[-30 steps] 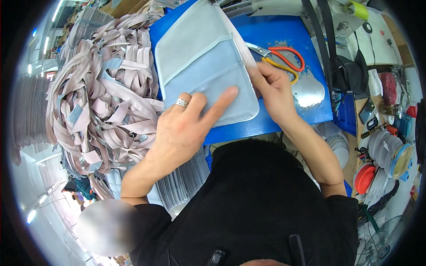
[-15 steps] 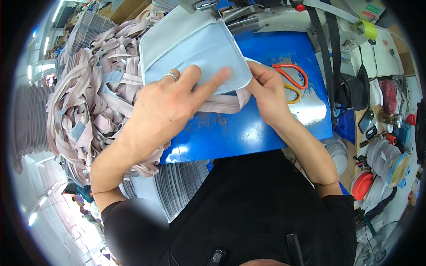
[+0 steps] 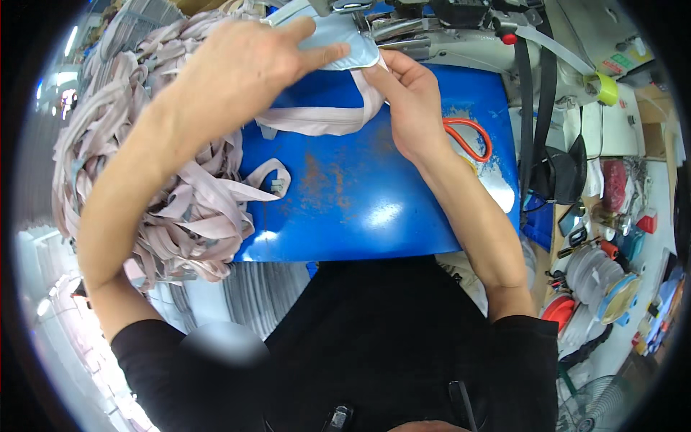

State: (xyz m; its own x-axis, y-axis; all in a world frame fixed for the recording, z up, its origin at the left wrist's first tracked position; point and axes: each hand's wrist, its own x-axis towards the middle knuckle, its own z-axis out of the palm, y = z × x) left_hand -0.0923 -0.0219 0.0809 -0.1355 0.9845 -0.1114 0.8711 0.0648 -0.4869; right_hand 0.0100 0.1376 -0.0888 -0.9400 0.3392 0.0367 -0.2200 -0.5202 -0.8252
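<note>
so, reading the whole view like a clock, the light blue panel [image 3: 342, 42] is up at 12, just beside the metal parts of a machine [image 3: 453, 36]. left hand [image 3: 263, 56] is around 11, lying spread on the panel with thumb and one finger stretched apart; its other fingers are hidden, so can't tell what they're doing. right hand [image 3: 414, 97] is near 1, pinching the panel's lower right corner between thumb and fingers. a pale pink strip [image 3: 317, 121] curves down from right beside that pinch, over the blue table [image 3: 389, 216], then runs toward 9 till the left forearm [image 3: 155, 140] covers it. red-handled scissors [image 3: 486, 137] sit at 2, partly behind the right hand. over at 10 there's a big messy heap of pale pink strips [image 3: 86, 151], with one loose loop [image 3: 286, 176] flopped onto the table. tabletop's pretty worn, brownish in the middle. below its edge, about 7, there's a grey stack [image 3: 255, 291].
</note>
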